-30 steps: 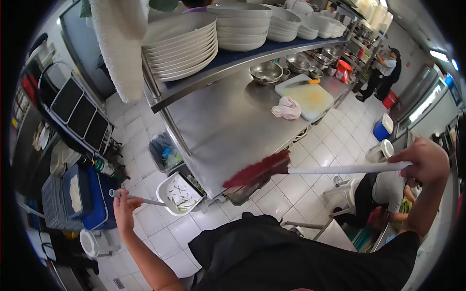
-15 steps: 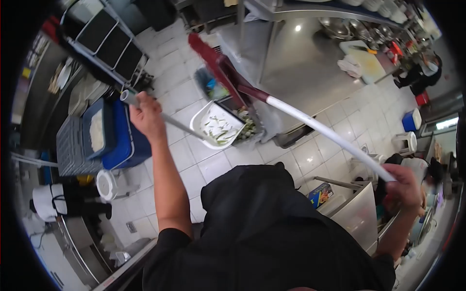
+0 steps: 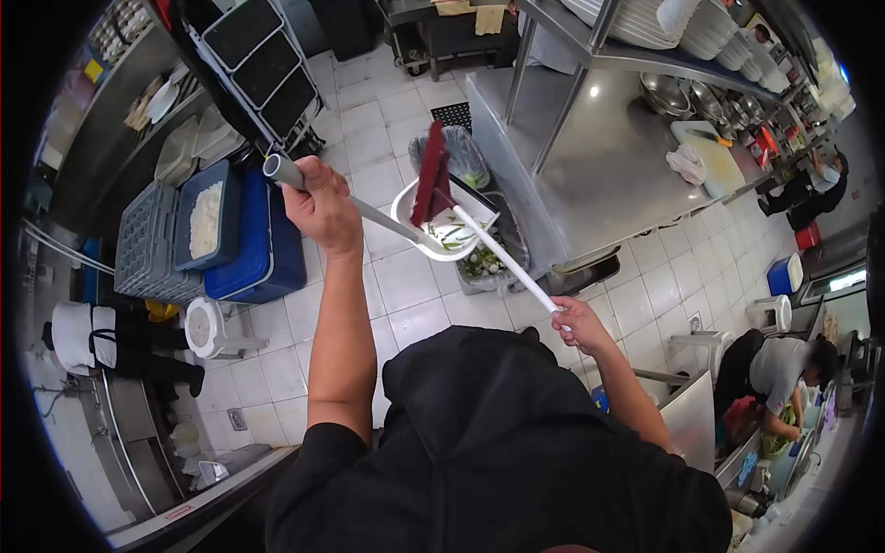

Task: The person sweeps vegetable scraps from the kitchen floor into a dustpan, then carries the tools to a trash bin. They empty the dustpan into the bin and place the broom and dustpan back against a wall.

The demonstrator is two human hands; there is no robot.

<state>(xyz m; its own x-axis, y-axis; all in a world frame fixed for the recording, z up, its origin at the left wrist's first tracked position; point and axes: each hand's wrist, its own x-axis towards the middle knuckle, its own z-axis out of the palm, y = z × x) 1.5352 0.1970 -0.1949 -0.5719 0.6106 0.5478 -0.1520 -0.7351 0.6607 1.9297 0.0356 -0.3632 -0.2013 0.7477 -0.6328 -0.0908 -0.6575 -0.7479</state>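
My left hand is wrapped round the top of the grey handle of a long-handled dustpan. The dustpan's white pan hangs beside two lined bins, with green vegetable scraps lying in it. In my right hand is the end of a white broom stick. Its dark red broom head overlaps the pan from above. Vegetable waste shows in the nearer bin, partly covered by the pan.
A steel table stands right of the bins. At left are a blue tub, grey crates, a white stool and a step ladder. People work at left, lower right and far right.
My right hand has come inward and left with the broom stick. The broom head has swung down from beyond the bins to over the pan.
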